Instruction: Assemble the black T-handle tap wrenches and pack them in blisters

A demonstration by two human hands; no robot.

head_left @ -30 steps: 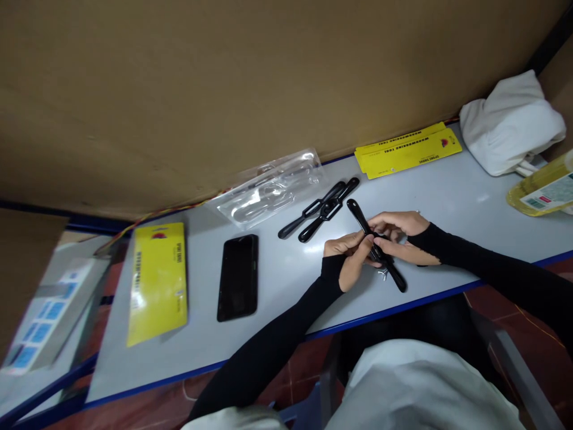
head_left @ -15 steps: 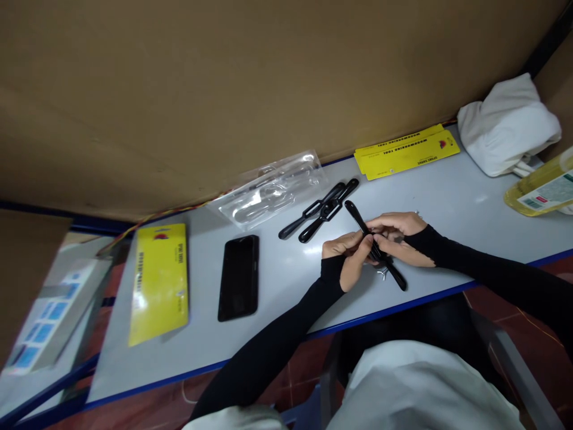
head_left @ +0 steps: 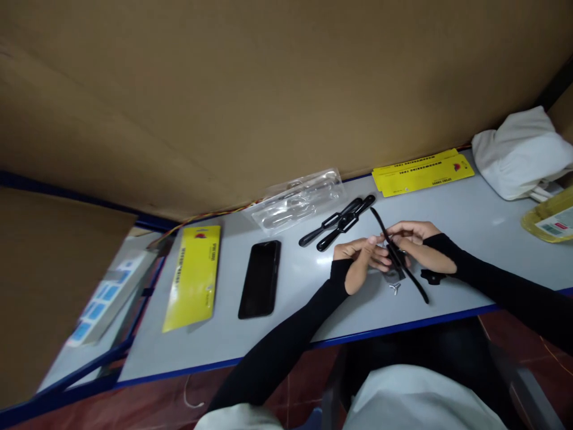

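Note:
Both my hands hold one long black two-handled tool point(head_left: 414, 280) just above the grey table point(head_left: 290, 304). My left hand point(head_left: 360, 258) pinches its middle from the left. My right hand point(head_left: 414, 242) grips it from the right, fingers curled. A small silver wing nut point(head_left: 394, 288) lies on the table just below the hands. A small black part point(head_left: 430, 277) lies beside my right wrist. Two more black tools of the same kind point(head_left: 338, 222) lie side by side behind my left hand.
A black phone point(head_left: 260, 278) lies left of my hands, and a yellow packaging card point(head_left: 193, 276) further left. A clear plastic blister point(head_left: 301, 200) and more yellow cards point(head_left: 423, 171) sit by the cardboard wall. A white bag point(head_left: 521, 152) and a yellowish bottle point(head_left: 550, 222) stand at right.
The view has shifted, so everything sits further right and lower. The held tool has turned onto its edge and looks thinner. The wing nut now lies clear of the tool.

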